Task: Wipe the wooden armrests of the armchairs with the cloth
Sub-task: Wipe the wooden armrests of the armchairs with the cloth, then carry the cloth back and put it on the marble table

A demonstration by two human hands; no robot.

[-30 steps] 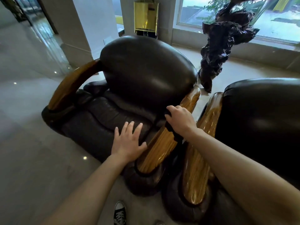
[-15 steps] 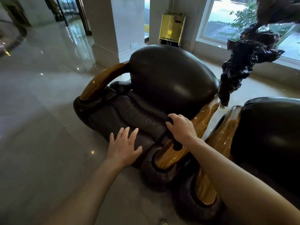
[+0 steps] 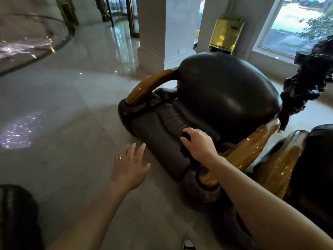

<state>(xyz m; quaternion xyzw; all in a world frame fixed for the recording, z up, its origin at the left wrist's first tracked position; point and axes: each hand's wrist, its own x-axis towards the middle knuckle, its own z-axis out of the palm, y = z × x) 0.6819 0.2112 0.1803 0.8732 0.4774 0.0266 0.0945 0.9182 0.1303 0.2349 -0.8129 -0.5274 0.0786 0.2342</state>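
Note:
A dark leather armchair (image 3: pixel 228 91) stands ahead with two glossy curved wooden armrests: the far armrest (image 3: pixel 147 87) on its left side and the near armrest (image 3: pixel 250 148) on its right. My right hand (image 3: pixel 198 143) is closed on a dark cloth (image 3: pixel 185 147), over the seat cushion's front, left of the near armrest. Over the floor by the seat's front edge my left hand (image 3: pixel 129 166) hovers, fingers spread, holding nothing. A second armchair (image 3: pixel 317 170) at the right edge shows its own wooden armrest (image 3: pixel 277 166).
Polished tile floor (image 3: pixel 63 105) spreads to the left. A white pillar (image 3: pixel 153 33) and a gold cabinet (image 3: pixel 226 33) stand behind the chair. A dark gnarled wood sculpture (image 3: pixel 306 83) rises at right by the window. A dark rounded object (image 3: pixel 16 217) fills the lower left corner.
My view has swung left and back. My right hand with the cloth has come off the near armrest and sits over the seat. My left hand has lifted off the cushion.

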